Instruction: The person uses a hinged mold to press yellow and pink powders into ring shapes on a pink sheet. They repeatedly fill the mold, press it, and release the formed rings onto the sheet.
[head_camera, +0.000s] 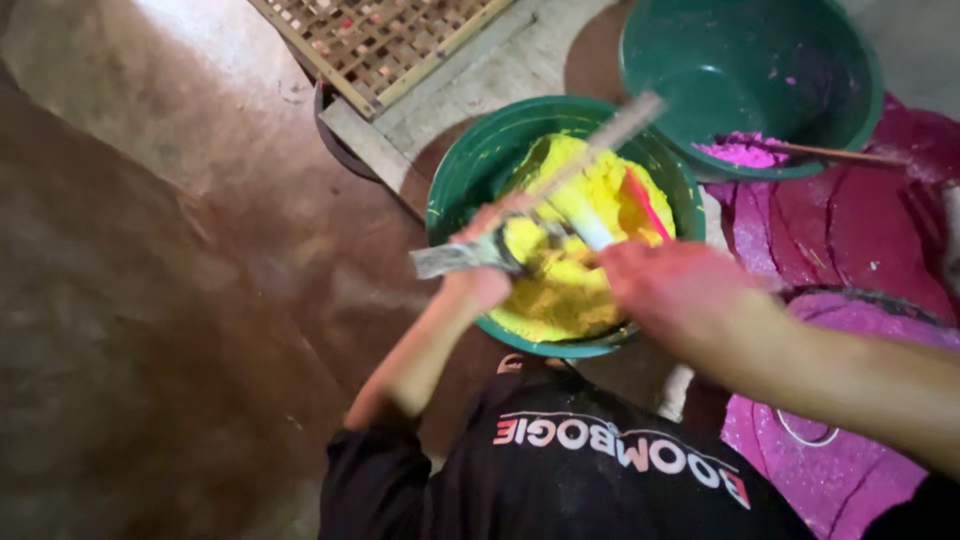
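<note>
1. Two hands are seen over a green basin filled with yellow powder.
2. A bundle of thin sticks is clamped in the left hand; its grip is closed around it.
3. The bundle's yellow-coated part is touched by the right hand; whether its fingers are closed cannot be told because of blur.
4. A second green basin with pink powder is seen just beside, on the floor.

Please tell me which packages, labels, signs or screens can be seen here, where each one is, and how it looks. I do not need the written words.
Crumpled packet: in the left hand, over the near rim of the green bowl of yellow powder; flat, silvery grey, blurred.
Printed lettering: across the black shirt at the bottom of the view; a white and red band.
No signs or screens in view.
</note>
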